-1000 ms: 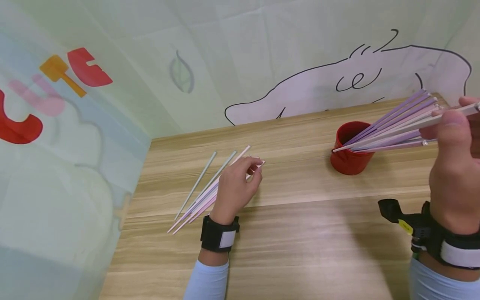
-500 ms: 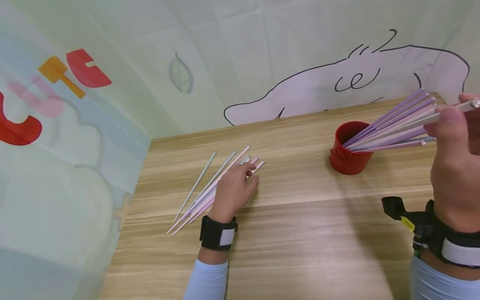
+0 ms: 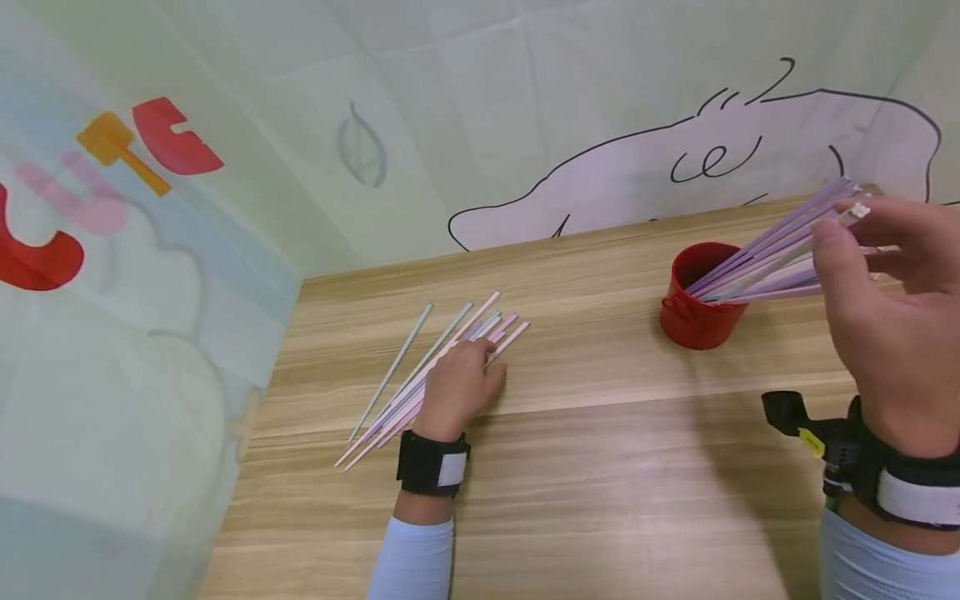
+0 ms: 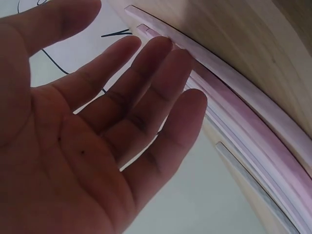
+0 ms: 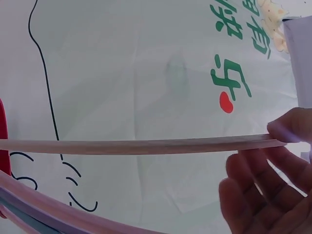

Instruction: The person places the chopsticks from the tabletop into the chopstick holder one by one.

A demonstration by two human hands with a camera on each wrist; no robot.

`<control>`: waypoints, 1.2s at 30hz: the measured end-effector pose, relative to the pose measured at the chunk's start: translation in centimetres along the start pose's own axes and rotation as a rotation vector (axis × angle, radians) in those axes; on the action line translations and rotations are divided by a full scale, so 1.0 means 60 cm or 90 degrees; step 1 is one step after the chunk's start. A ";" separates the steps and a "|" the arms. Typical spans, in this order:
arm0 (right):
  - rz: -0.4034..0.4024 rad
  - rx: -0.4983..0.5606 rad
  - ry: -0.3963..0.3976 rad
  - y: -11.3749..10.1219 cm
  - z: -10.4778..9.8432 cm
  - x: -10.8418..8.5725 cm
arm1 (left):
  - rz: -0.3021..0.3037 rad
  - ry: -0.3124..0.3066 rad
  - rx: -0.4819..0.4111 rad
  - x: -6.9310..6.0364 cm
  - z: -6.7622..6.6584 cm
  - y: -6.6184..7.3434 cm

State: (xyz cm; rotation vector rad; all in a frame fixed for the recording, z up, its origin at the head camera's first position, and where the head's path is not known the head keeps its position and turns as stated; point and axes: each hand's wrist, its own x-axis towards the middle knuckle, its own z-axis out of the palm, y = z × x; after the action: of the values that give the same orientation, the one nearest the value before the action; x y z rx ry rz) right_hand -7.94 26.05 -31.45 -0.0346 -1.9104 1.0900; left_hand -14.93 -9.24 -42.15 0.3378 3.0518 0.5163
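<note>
My left hand (image 3: 456, 390) is over a loose pile of pink, white and bluish sticks (image 3: 401, 414) on the table. In the left wrist view its fingers are relaxed and spread, holding nothing, and the fingertips overlap the pink sticks (image 4: 253, 122); contact cannot be told. At the right, my right hand (image 3: 896, 333) pinches the upper end of a pale stick between thumb and fingers. The right wrist view shows that stick (image 5: 146, 147) reaching left to the red bucket's edge. Purple, pink and white sticks lean rightward out of the red bucket (image 3: 699, 327).
A wooden table (image 3: 600, 483) lies beneath everything. One pale green stick (image 3: 390, 372) lies apart at the pile's left. Behind and to the left hangs a printed cloth (image 3: 420, 125) with letters and line drawings.
My left hand has drawn back slightly down and left, uncovering more stick ends. The pale stick's lower end has gone into the bucket, and the right hand has shifted left.
</note>
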 end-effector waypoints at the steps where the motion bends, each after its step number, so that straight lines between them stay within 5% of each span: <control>1: 0.015 -0.002 -0.006 0.000 0.000 -0.001 | 0.000 -0.001 0.002 0.000 0.000 0.000; 7: 0.063 -0.005 0.002 -0.004 0.005 0.001 | 0.004 -0.004 0.014 0.000 0.002 -0.005; 17: 0.001 0.009 0.037 0.000 0.002 0.002 | 0.019 0.009 0.021 0.000 0.007 -0.009; 27: -0.009 0.081 0.049 -0.008 0.014 -0.003 | 0.070 0.033 0.032 0.001 0.017 -0.015; 32: 0.001 0.136 0.070 -0.014 0.020 -0.002 | 0.066 0.022 0.030 0.003 0.019 -0.014; 36: -0.009 0.110 0.060 -0.013 0.022 -0.002 | 0.070 0.023 0.026 0.004 0.018 -0.013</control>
State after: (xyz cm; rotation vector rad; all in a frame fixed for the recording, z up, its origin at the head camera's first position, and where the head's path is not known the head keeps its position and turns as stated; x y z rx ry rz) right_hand -8.51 24.66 -31.26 0.0239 -1.7243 1.2191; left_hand -15.23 -9.56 -43.45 0.5056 3.0955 0.4697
